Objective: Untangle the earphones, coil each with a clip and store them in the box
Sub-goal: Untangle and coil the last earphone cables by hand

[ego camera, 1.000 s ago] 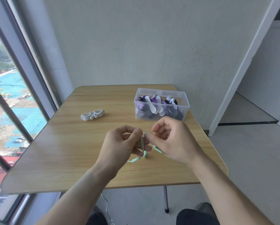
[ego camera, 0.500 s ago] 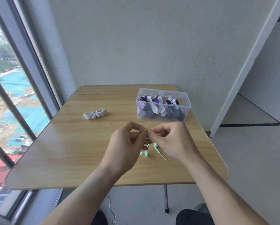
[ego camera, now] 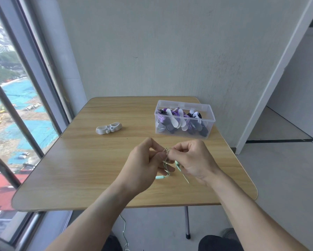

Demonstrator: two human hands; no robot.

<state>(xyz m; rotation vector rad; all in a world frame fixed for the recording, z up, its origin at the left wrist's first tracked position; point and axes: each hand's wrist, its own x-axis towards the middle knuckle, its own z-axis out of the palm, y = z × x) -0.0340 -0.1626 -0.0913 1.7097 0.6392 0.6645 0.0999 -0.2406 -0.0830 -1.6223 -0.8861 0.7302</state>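
Observation:
Both hands meet above the middle of the wooden table [ego camera: 83, 171]. My left hand [ego camera: 143, 167] and my right hand [ego camera: 193, 160] each pinch the thin cord of the mint-green earphones [ego camera: 167, 160] between thumb and fingers, fingertips almost touching. Below the hands hang cord loops, a green plug piece [ego camera: 160, 177] and an earbud [ego camera: 178, 165]. A white cable clip [ego camera: 108, 128] lies on the table to the far left of the hands. The clear plastic box [ego camera: 184, 134], open on top, stands at the back right and holds several coiled earphones in white, purple and grey.
A window with a metal frame [ego camera: 30, 98] runs along the left of the table. A plain wall is behind it and an open doorway at the right. A white cable [ego camera: 124, 230] hangs under the table near my knees.
My hands have drawn closer together and lifted a little, working the green cord between the fingertips. The dangling earbud and plug have shifted slightly under them.

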